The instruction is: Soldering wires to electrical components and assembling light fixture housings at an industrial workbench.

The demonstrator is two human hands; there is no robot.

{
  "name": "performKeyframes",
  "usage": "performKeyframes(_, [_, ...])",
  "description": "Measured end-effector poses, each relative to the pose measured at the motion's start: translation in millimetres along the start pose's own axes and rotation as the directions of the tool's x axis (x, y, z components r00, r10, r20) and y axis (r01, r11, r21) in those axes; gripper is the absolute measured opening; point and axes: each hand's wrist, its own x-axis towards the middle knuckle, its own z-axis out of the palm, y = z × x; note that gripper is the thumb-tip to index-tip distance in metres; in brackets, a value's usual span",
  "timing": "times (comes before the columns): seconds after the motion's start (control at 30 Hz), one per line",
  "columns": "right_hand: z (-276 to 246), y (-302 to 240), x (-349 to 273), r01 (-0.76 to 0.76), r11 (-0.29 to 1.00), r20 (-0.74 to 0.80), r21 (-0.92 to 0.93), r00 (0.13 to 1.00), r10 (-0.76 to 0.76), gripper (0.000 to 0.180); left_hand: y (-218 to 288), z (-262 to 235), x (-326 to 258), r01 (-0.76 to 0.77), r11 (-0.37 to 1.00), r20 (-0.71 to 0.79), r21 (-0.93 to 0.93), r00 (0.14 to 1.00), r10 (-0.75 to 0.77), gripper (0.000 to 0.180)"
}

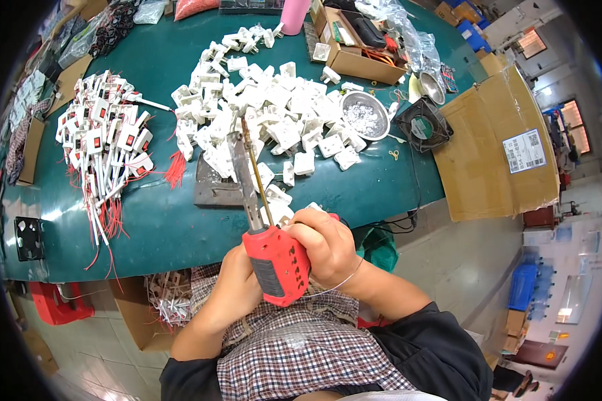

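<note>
My right hand (324, 247) is closed round the handle of a red soldering gun (274, 264) with a black grip patch. Its long metal shaft and a thin brass-coloured tube point away over the table, and a fine silver wire curves near my wrist. My left hand (239, 287) is curled close behind the gun's body, which hides its fingertips; what they hold cannot be made out. Just beyond my hands lie white plastic plug adapters (279, 208), partly covered by the gun. More of them form a large pile (281, 107) in the middle of the table.
White switch pieces with red rockers and loose wires (100, 140) are heaped at left. A dark block (214, 187) lies before the pile. On the right are a metal bowl (366, 113), a small black fan (423, 127), a carton (495, 147) and an open tool box (354, 63).
</note>
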Motion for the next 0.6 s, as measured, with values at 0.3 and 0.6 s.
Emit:
performKeyframes(0.3, [-1, 7, 5, 0.075, 0.995, 0.084, 0.063, 0.993, -0.080, 0.036, -2, -1, -1, -0.019, 0.999, -0.013, 0.028, 1.000, 0.019, 0.021])
performKeyframes(0.6, [13, -16, -11, -0.385, 0.876, -0.179, 0.290, 0.878, 0.445, 0.051, 2, 26, -2, -0.188, 0.940, -0.291, 0.283, 0.918, 0.271, 0.043])
